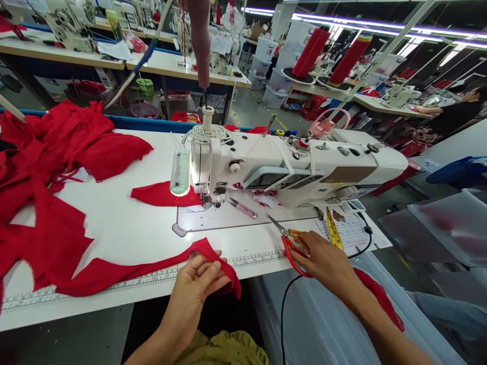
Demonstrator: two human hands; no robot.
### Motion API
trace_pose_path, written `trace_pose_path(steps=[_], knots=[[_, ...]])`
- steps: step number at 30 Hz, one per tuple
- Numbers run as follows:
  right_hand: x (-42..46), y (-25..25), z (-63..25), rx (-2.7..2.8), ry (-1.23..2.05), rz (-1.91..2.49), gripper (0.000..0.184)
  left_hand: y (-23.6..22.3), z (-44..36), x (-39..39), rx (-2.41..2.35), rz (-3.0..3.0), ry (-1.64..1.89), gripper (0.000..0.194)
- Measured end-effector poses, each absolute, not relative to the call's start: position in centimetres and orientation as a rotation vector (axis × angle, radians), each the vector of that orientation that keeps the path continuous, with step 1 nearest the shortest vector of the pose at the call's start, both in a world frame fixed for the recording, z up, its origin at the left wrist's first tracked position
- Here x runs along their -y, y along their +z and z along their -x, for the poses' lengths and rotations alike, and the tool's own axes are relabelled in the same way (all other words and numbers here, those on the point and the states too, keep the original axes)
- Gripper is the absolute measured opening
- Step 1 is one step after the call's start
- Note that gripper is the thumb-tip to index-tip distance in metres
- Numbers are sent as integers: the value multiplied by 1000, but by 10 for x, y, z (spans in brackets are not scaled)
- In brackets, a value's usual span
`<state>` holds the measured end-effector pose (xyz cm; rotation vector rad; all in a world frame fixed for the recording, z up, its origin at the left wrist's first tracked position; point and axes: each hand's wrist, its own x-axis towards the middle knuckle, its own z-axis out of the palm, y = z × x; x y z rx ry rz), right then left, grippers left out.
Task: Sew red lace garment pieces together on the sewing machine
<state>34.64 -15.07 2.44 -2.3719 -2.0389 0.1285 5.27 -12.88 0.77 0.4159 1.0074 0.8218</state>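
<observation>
Olive garment [224,350] nearest, at bottom. Left hand [192,284] pinches red cloth strip [114,274] near 1 end; strip's long axis runs leftward, partly over printed ruler [258,259], toward red cloth pile [61,147]. Right hand [327,258], farther from strip, grips scissors [283,231] to its right, apart; blades point forward-left toward sewing machine [262,157], past strip's held end.

An olive-green garment [222,350] shows at the bottom centre of the frame, its cloth gathered in soft, rumpled folds with darker creases. Black, featureless clothing or deep shadow lies around it; which one is unclear. The left hand [200,276] and right hand [317,256] are ungloved, with slim fingers, and both forearms are bare to the frame's lower edge.
</observation>
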Motion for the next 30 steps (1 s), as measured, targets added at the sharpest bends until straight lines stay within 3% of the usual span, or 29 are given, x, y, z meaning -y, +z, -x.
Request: trace_pose_path(steps=[6,10,12,15,17,18,22,27,30], knots=[[123,17,-374,1924,47,2385,25,8,-52,126,-1028,-322,863,42],[130,14,-319,1894,112,2123,35,8,-53,128,-1012,-331,857,38],[145,10,-274,1743,747,1709,43,10,-53,128,-949,-349,864,35],[170,4,-234,1536,1697,1229,70,13,-49,124,-886,-342,922,36],[176,3,-246,1481,1917,1244,79,14,-47,118,-902,-322,967,39],[174,5,-264,1547,1864,1333,77,13,-46,114,-923,-316,984,40],[136,26,-359,2003,890,1674,48,8,-55,109,-953,-314,955,38],[89,36,-364,2318,-374,1500,39,-12,-48,133,-1011,-888,681,17],[89,28,-304,2333,-325,1287,28,-23,-18,147,-1154,-1740,1035,19]])
